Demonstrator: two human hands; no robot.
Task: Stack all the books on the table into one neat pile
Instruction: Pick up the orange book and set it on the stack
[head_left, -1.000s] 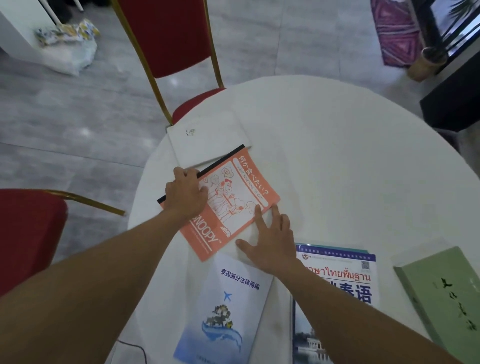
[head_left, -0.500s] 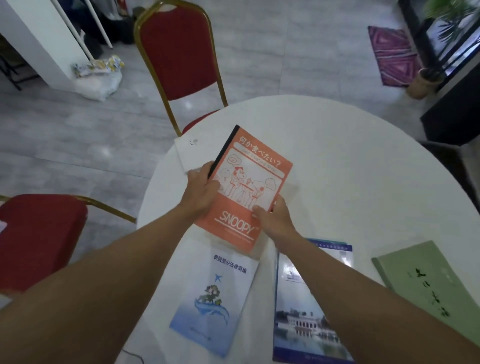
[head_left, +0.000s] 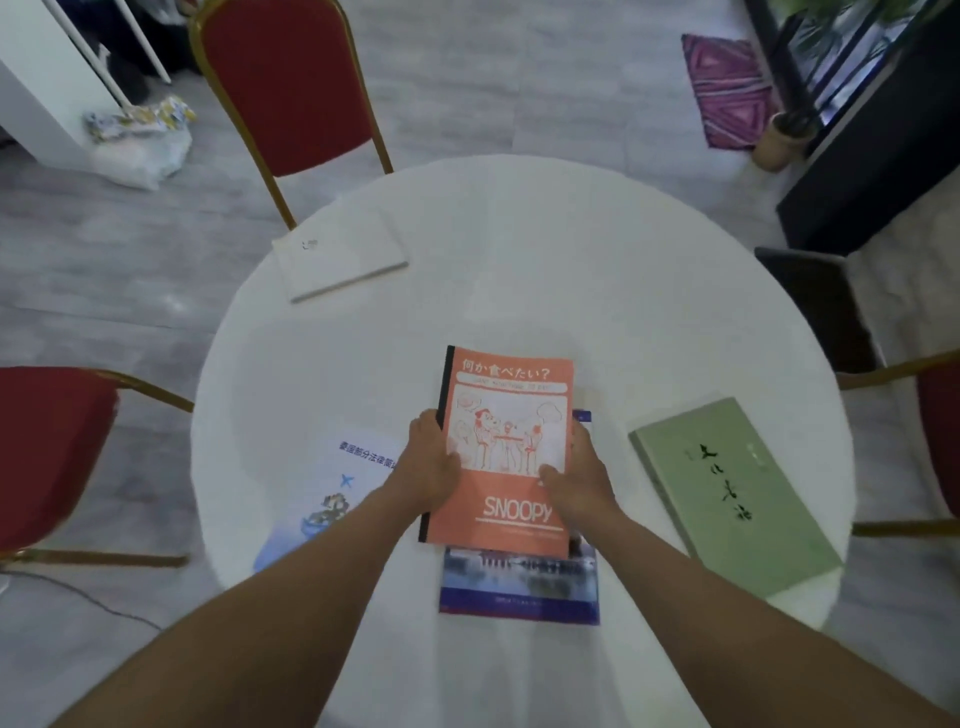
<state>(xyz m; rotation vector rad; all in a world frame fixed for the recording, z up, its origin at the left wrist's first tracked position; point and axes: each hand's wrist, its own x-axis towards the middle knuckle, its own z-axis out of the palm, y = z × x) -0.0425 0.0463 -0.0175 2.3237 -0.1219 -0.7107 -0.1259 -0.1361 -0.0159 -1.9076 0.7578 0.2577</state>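
An orange Snoopy book (head_left: 506, 410) is held over a dark blue book with a building photo (head_left: 519, 584), covering most of it. My left hand (head_left: 428, 462) grips the orange book's left edge and my right hand (head_left: 576, 475) grips its right edge. To the left lies a light blue booklet (head_left: 332, 488), partly under my left forearm. A green book (head_left: 727, 488) lies to the right. Near the far left rim of the round white table (head_left: 623, 291) rests a white book (head_left: 340, 257).
Red chairs with gold frames stand behind the table (head_left: 291, 83), at the left (head_left: 52, 452) and at the right edge (head_left: 935, 447). A dark cabinet (head_left: 883, 156) and a potted plant (head_left: 779, 140) stand at the far right. A cable runs on the floor at lower left.
Both hands lifted the orange book from the table's left side, turned it straight and carried it right, over the dark blue book. The white book underneath is uncovered.
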